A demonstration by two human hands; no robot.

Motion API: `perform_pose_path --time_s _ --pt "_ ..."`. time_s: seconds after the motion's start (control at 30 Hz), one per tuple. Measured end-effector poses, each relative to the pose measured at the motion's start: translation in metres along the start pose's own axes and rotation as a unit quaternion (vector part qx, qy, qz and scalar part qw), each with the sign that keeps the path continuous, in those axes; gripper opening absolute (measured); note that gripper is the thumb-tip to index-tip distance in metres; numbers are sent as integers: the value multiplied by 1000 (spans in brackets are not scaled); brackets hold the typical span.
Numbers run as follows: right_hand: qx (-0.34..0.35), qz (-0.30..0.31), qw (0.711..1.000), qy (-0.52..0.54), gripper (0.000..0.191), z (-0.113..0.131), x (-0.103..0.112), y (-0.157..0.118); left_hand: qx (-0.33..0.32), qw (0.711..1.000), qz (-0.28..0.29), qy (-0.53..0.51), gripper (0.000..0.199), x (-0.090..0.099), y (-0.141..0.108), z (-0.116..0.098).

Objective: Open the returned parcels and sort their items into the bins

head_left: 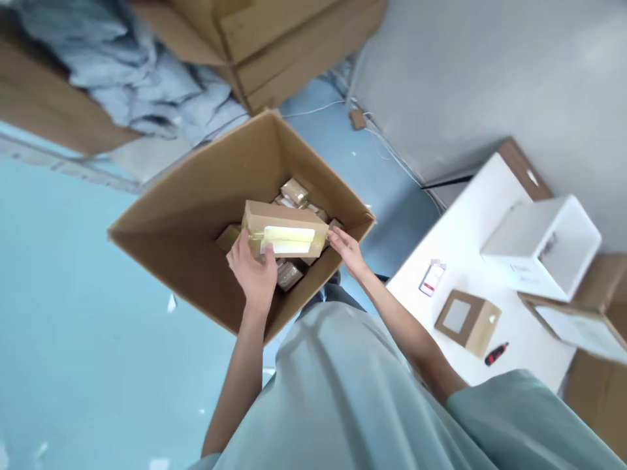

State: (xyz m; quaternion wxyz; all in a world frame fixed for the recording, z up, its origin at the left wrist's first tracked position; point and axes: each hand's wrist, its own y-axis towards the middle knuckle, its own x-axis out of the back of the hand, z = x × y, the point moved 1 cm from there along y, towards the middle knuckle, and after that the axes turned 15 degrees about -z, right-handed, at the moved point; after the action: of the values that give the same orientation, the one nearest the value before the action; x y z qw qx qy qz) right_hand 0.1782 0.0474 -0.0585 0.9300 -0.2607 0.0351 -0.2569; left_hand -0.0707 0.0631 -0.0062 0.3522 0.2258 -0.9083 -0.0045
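Between my two hands is a brown cardboard box (287,212) with a white label and shiny clear tape, held over the opening of a large carton (196,202). My left hand (252,271) grips its left end, the thumb lying on the front face. At the right end, the fingers of my right hand (349,251) pinch the box's edge. Several smaller taped packages (294,191) lie inside the carton below, partly hidden by the held box.
On the right, a white table (470,261) bears a phone (433,277), a small brown box (463,320), a red-and-black tool (496,354) and an open white box (543,241). Stacked cartons (294,46) and grey-blue cloth (147,85) stand beyond. Cables run along the wall.
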Motion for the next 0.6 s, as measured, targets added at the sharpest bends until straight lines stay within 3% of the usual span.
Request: perform_pose_path --time_s 0.13,0.27,0.43,0.6 --pt "0 -66 989 130 64 34 112 -70 -109 992 56 -38 62 1 -33 -83" --pt "15 -164 968 190 63 37 223 -124 -212 957 170 -100 61 -28 -84 -165" --pt "-33 -249 934 254 44 -13 337 -172 -301 888 319 -140 61 -97 -179 -253" --pt "-108 -330 871 348 41 -87 419 -217 -358 799 465 -127 63 -188 -312 -314"
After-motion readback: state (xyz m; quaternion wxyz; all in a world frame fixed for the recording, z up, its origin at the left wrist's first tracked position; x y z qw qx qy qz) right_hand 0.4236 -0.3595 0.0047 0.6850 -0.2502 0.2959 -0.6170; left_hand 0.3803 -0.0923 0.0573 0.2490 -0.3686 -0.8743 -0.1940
